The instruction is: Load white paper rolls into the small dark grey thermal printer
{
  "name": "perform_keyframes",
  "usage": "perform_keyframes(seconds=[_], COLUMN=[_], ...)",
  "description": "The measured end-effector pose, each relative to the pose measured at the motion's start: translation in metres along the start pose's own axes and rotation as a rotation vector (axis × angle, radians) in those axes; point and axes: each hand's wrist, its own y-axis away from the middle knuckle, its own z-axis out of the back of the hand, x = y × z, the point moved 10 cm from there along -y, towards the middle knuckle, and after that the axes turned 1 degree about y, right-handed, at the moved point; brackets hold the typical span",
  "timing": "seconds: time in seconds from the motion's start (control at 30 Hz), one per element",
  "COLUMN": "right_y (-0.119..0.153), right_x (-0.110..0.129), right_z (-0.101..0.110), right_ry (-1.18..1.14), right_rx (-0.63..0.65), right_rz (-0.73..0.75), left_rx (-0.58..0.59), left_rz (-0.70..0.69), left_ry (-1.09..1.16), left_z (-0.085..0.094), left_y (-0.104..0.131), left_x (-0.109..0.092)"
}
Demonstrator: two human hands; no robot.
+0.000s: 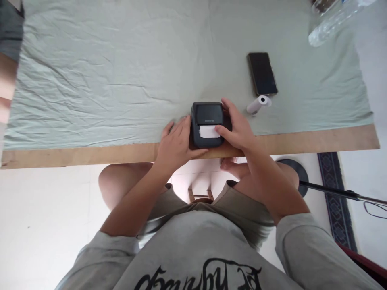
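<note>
A small black thermal printer (209, 112) rests at the near edge of the table, with a strip of white paper (208, 132) showing across its front slot. My left hand (177, 141) braces the printer's left side, its thumb lying along the near side. On the opposite side, my right hand (239, 125) grips the printer, fingers around its far right corner and thumb pressed on the right end of the paper. The right fingers' undersides are hidden. Just beyond my right hand is a white paper roll (255, 105) with a dark core.
A dark phone (262, 73) lies beyond the paper roll. At the far right are a clear plastic bottle (329, 30) and a partly cut-off container (323, 5). Pale green cloth (121, 72) covers the table up to its wooden edge (90, 156). Another person's arm (6, 78) shows at left.
</note>
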Motion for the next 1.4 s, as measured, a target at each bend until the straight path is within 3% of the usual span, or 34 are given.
perform_keyframes(seconds=[0.23,0.33,0.63,0.7,0.9,1.0,1.1,1.27,1.33,1.4], right_y=[0.0,-0.001,-0.015,-0.02,-0.042,-0.054,-0.066,-0.07,-0.064,-0.055], right_x=[0.016,0.033,0.058,0.064,0.064,0.058,0.051,0.064,0.076,0.089], right_z=[0.028,0.032,0.049,0.044,0.013,-0.002,-0.01,-0.005,0.007,0.03], right_ry=[0.107,0.123,0.153,0.246,0.63,0.668,0.587,0.448,0.461,0.429], right_rx=[-0.13,-0.124,-0.297,-0.239,0.131,0.245,0.28,0.331,0.352,0.284], right_rz=[-0.094,-0.102,-0.078,-0.081,-0.076,0.014,0.085,0.127,0.111,0.11], left_rx=[0.004,-0.005,-0.006,-0.007,-0.015,-0.015,-0.012,-0.014,-0.014,-0.025], left_rz=[-0.043,-0.039,-0.027,-0.025,-0.031,-0.028,-0.027,-0.021,-0.017,-0.014], left_ry=[0.047,0.068,0.084,0.085,0.084,0.093,0.098,0.093,0.094,0.099], left_z=[0.004,0.007,0.009,0.01,0.01,0.01,0.01,0.01,0.009,0.01], left_y=[0.002,0.002,0.002,0.003,0.002,0.002,0.002,0.002,0.002,0.002], left_x=[-0.003,-0.003,-0.004,-0.004,-0.004,-0.003,-0.003,-0.003,-0.003,-0.003])
